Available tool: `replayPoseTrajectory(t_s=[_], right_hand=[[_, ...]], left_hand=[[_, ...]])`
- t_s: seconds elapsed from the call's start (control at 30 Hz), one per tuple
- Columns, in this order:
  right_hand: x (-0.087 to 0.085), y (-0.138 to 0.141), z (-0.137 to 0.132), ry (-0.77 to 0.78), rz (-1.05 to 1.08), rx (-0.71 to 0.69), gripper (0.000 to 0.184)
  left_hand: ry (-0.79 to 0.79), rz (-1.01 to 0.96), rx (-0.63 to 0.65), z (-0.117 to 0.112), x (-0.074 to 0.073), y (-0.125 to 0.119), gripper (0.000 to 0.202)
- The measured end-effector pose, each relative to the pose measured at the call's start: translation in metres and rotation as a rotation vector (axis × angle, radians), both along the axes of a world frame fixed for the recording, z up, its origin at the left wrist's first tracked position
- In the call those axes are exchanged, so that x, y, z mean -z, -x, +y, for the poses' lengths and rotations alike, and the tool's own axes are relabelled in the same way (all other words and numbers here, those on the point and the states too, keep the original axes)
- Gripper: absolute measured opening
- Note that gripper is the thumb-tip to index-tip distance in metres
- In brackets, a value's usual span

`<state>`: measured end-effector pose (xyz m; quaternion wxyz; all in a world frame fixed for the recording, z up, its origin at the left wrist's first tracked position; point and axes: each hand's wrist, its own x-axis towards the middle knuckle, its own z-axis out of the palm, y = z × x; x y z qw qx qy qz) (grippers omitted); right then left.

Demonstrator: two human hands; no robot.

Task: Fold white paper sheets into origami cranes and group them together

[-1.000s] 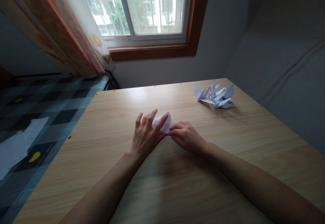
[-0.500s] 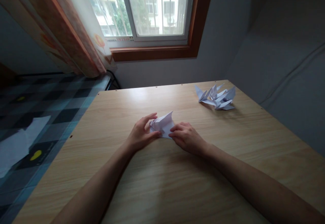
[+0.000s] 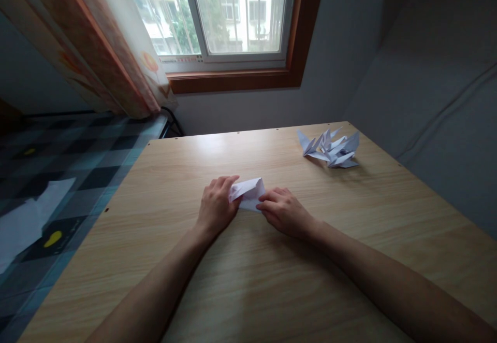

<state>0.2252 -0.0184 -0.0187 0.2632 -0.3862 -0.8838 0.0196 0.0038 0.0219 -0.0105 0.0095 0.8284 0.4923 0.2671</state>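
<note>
A small, partly folded piece of white paper (image 3: 248,194) lies on the wooden table (image 3: 272,281), a little beyond its middle. My left hand (image 3: 215,207) is curled over the paper's left side, fingers bent and pressing on its edge. My right hand (image 3: 282,210) rests on the table at the paper's right side, fingertips pinching its lower right corner. Both forearms stretch across the table from the near edge.
A pile of folded white paper figures (image 3: 332,148) sits at the table's far right corner. Beyond the table is a window (image 3: 233,16) with a patterned curtain (image 3: 104,47) at its left. A checked bedcover (image 3: 50,177) with white sheets (image 3: 27,218) lies to the left.
My left hand has drawn in from spread fingers over the paper to a curl on its left edge. The raised paper flap now lies lower and flatter. My right hand has barely moved.
</note>
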Motion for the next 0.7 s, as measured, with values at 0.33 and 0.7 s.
replayPoseTrajectory(t_s=[0.33, 0.7], right_hand=[[-0.0038, 0.0029, -0.0039, -0.149, -0.163, -0.012, 0.023], [-0.0045, 0.0018, -0.0071, -0.163, -0.160, -0.065, 0.016]], left_hand=[[-0.030, 0.124, 0.024, -0.0060, -0.0050, -0.0020, 0.048], [0.014, 0.179, -0.215, -0.0071, -0.0088, -0.0051, 0.030]])
